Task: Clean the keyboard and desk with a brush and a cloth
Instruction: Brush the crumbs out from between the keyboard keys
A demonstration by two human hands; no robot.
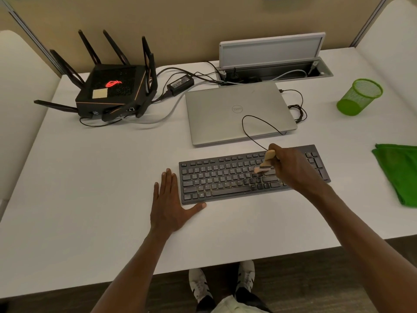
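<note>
My right hand [293, 168] grips the brush [266, 162] over the keyboard [225, 179]; left hand [171, 204], flat, braces it, or hard strokes could slide it into the laptop [237, 114].

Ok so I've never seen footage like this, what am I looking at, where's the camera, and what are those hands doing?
There is no machine here: a person wears a camera on the head, looking down at their own arms and a white desk. The right hand grips a small brush with its bristles on the keyboard. The left hand lies flat on the desk at the keyboard's left end, holding nothing. Behind sit a closed laptop and a router; at right, a green cup and a green cloth.
</note>
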